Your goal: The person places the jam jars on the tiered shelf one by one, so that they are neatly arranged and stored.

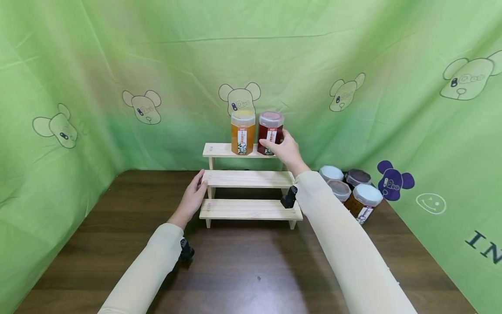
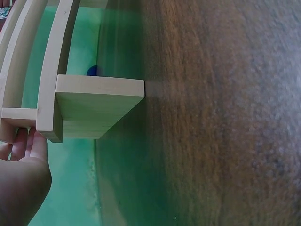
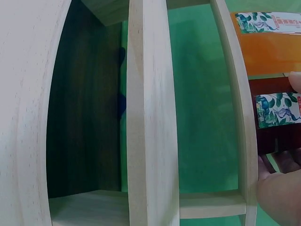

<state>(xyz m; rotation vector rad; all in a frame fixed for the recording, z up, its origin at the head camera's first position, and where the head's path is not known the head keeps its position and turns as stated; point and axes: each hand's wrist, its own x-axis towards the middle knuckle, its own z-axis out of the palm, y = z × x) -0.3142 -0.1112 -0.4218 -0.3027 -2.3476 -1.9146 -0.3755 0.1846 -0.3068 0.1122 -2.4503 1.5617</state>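
Note:
A three-step wooden display rack (image 1: 251, 179) stands on the table. On its top step are a jar of orange contents (image 1: 242, 136) and, to the right, a jar of dark red contents (image 1: 270, 126), both with printed labels. My right hand (image 1: 289, 150) grips the dark red jar, thumb across its front and fingers round its right side. The right wrist view shows this dark red jar (image 3: 277, 136) beside the orange jar (image 3: 268, 54). My left hand (image 1: 192, 196) holds the left end of the rack by the middle step; in the left wrist view its fingertips (image 2: 21, 143) touch the wood.
Several lidded jars (image 1: 366, 198) are grouped on the table to the right of the rack, partly behind my right sleeve. A green printed cloth (image 1: 176, 65) hangs behind and along both sides. The brown table (image 1: 235, 270) extends in front of the rack.

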